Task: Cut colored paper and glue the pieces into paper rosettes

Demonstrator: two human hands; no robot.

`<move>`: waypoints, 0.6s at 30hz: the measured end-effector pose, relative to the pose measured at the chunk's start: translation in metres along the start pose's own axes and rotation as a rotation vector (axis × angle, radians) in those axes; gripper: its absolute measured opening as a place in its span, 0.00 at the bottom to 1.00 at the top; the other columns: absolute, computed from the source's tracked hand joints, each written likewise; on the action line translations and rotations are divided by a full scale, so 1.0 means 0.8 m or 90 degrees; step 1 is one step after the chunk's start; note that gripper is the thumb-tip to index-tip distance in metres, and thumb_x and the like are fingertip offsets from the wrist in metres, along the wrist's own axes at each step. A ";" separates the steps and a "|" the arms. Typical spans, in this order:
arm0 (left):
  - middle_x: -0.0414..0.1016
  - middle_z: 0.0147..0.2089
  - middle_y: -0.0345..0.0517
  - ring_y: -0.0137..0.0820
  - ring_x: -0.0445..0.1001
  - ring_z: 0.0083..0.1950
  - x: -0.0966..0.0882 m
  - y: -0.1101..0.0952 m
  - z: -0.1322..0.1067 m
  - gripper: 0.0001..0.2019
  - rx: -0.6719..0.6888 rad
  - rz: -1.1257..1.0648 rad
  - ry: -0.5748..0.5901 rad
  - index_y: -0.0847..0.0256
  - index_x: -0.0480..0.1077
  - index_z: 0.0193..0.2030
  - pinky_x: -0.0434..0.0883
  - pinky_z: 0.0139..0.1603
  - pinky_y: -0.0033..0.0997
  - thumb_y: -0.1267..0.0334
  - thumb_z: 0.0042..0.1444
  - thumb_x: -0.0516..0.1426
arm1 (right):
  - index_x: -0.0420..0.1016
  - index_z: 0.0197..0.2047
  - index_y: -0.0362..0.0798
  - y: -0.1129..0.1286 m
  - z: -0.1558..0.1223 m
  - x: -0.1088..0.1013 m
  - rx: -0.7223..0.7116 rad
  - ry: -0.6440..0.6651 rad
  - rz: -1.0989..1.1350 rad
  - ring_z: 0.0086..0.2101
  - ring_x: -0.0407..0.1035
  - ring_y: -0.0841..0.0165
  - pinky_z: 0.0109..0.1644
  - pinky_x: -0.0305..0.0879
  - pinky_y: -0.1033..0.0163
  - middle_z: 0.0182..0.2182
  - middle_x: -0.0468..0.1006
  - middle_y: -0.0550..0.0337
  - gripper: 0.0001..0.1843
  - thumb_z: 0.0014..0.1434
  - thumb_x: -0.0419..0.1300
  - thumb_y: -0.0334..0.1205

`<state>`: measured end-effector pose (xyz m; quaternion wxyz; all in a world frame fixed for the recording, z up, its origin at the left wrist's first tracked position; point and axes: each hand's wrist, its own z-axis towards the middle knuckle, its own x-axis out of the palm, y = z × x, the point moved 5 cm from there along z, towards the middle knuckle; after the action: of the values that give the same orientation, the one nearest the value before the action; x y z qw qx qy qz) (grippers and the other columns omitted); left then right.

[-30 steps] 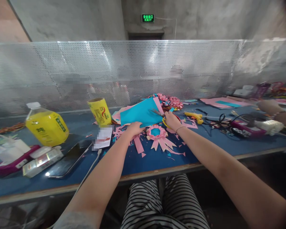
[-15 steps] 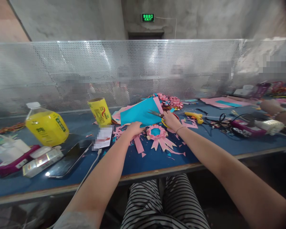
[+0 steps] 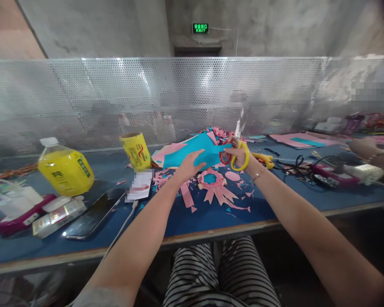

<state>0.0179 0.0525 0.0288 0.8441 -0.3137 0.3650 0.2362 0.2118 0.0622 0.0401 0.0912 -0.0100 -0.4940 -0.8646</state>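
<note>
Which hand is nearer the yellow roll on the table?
Left. The left hand is on the blue paper, to the right of the yellow roll; the right hand, holding scissors, is farther right.

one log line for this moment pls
left hand: holds blue paper sheet | right hand: holds scissors, blades up | nearby: pink paper rosette

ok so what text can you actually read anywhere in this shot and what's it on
"EXIT": green sign above the doorway; the characters over it are too small.
yellow bottle label: blurred, unreadable.
yellow roll print: blurred, unreadable.
white card: pixelated.
</note>
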 end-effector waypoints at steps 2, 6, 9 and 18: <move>0.61 0.61 0.47 0.37 0.59 0.61 0.002 -0.009 -0.001 0.26 0.005 -0.032 0.028 0.60 0.58 0.59 0.57 0.61 0.37 0.54 0.55 0.52 | 0.62 0.31 0.52 0.005 -0.001 0.002 0.021 0.001 0.103 0.20 0.62 0.74 0.25 0.62 0.66 0.20 0.64 0.71 0.19 0.37 0.66 0.36; 0.60 0.61 0.50 0.39 0.59 0.61 0.006 -0.017 -0.003 0.26 0.003 -0.096 0.048 0.62 0.58 0.59 0.57 0.60 0.37 0.54 0.55 0.52 | 0.62 0.31 0.52 0.008 -0.004 0.008 0.034 -0.009 0.200 0.19 0.62 0.75 0.23 0.62 0.68 0.19 0.65 0.72 0.21 0.35 0.66 0.32; 0.57 0.63 0.52 0.40 0.58 0.62 0.008 -0.015 -0.004 0.31 -0.007 -0.161 0.039 0.60 0.51 0.62 0.59 0.59 0.40 0.53 0.53 0.53 | 0.62 0.32 0.52 0.005 -0.009 0.015 0.057 0.007 0.216 0.19 0.63 0.76 0.22 0.63 0.68 0.20 0.66 0.72 0.21 0.35 0.66 0.31; 0.60 0.60 0.50 0.36 0.61 0.59 0.009 -0.022 -0.003 0.23 0.012 -0.208 0.019 0.57 0.60 0.53 0.62 0.56 0.36 0.57 0.50 0.56 | 0.61 0.33 0.51 0.004 -0.022 0.040 0.099 0.116 0.211 0.20 0.64 0.77 0.24 0.63 0.70 0.23 0.69 0.71 0.22 0.35 0.67 0.31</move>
<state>0.0325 0.0395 0.0279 0.8687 -0.3644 0.3238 0.0879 0.1819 0.0412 0.0372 0.2773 -0.0060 -0.5405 -0.7943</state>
